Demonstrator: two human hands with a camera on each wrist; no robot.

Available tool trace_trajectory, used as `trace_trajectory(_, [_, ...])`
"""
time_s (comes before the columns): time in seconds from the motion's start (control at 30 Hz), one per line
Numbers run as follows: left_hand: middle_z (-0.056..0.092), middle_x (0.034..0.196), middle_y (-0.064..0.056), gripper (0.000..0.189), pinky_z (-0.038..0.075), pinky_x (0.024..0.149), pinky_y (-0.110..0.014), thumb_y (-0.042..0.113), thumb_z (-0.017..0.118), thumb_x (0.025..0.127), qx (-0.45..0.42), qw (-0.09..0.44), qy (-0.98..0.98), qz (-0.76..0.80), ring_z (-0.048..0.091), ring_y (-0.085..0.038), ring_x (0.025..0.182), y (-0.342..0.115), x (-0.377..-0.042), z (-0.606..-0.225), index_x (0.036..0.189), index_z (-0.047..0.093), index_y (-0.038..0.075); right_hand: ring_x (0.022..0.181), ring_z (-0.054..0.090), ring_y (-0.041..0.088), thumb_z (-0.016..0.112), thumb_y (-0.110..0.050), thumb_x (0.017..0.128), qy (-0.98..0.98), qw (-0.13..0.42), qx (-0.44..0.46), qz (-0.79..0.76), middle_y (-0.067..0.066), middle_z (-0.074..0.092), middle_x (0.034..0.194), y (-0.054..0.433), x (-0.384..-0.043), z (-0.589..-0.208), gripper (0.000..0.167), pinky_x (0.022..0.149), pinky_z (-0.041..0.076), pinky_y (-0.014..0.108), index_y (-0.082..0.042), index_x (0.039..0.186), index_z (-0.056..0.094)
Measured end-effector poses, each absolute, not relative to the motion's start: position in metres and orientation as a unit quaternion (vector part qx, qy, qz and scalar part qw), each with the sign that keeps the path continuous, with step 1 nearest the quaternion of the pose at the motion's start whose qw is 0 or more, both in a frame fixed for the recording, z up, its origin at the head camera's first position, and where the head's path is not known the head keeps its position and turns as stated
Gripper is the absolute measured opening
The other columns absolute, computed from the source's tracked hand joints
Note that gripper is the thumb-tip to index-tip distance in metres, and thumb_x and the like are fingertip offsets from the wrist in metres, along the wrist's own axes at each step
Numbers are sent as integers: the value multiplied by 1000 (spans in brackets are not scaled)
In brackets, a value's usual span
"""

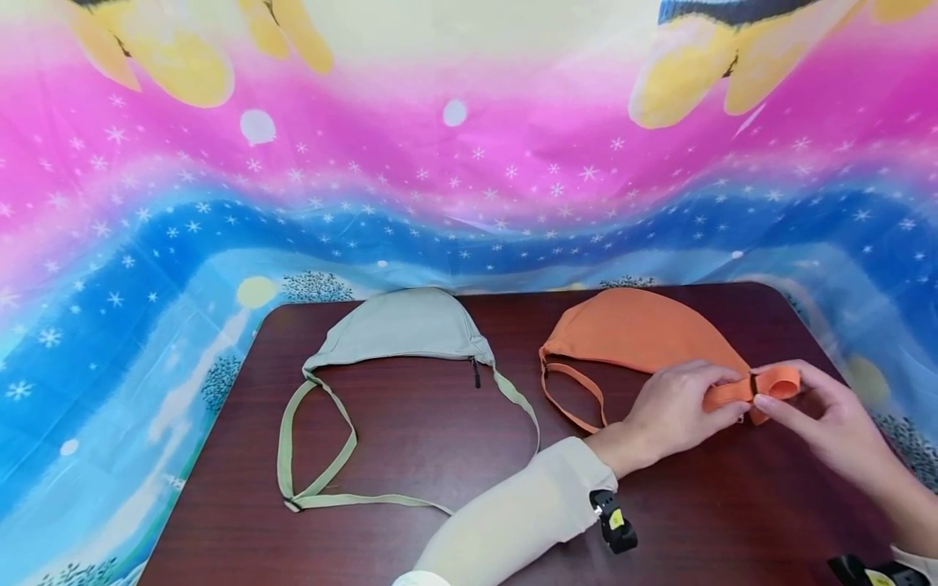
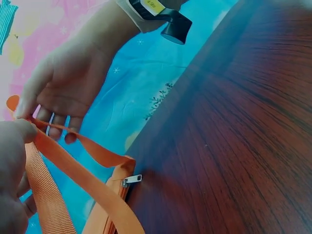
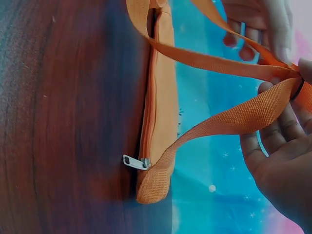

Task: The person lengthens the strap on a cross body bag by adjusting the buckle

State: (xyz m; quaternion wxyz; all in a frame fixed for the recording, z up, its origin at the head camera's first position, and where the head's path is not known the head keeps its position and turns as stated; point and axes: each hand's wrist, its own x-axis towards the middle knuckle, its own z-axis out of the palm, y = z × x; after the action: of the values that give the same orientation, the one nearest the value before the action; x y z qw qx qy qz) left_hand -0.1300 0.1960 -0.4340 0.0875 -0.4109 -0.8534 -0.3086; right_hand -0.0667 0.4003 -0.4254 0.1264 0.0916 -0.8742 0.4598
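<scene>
On the surface [image 1: 410, 431], the orange bag [image 1: 637, 330] is seen; its strap [image 1: 725, 394] is tightly pinched beside the slider [image 1: 754, 384] by fingers [image 1: 782, 412] of the left hand [image 1: 670, 411] and right hand [image 1: 835, 419]; if twisted, it could be jammed.

The orange bag [image 1: 637, 330] is looking like smooth, dull cloth. Its strap [image 3: 243, 113] is showing tiny rough ridges, like woven cloth. The little zip pull [image 3: 134, 162] is shining like metal. The grey bag [image 1: 403, 327] is looking like dull cloth, and so is its green strap [image 1: 287, 431]. The desk [image 1: 418, 427] is looking like smooth wood and is shining softly. The big sheet [image 1: 440, 187] is looking like thin, smooth, creased cloth. The sleeve [image 1: 523, 505] is looking like dull cloth.
</scene>
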Motion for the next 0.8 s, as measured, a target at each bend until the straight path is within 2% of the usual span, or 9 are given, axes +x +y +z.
trace_trajectory(0.17, [65,120,16,41,37,78,-4,43,70,96,-417,79,-850,-312,52,9,91,195,-130,-434,132,67,24,75,66,9,66,15,91,-876,128,98,455,-5,64,99,398,-68,-426,30,65,52,16,2,118,61])
trace_trajectory(0.3, [64,122,18,45,37,81,-4,48,72,93,-400,70,-861,-307,52,10,96,194,-130,-436,132,65,26,74,67,8,63,17,91,-872,136,101,460,-7,64,101,400,-68,-425,32,64,52,16,4,121,61])
trace_trajectory(0.53, [63,109,21,34,36,78,-4,45,73,93,-387,79,-866,-308,49,10,88,193,-131,-440,121,68,28,73,63,6,64,17,91,-868,150,95,463,-14,64,103,404,-69,-427,33,62,50,15,1,120,64])
trace_trajectory(0.8, [62,107,21,34,36,78,-4,44,76,91,-396,75,-864,-302,47,10,86,193,-131,-442,120,68,28,75,65,7,61,20,91,-861,149,102,475,-11,65,103,401,-70,-426,34,64,51,15,6,121,61])
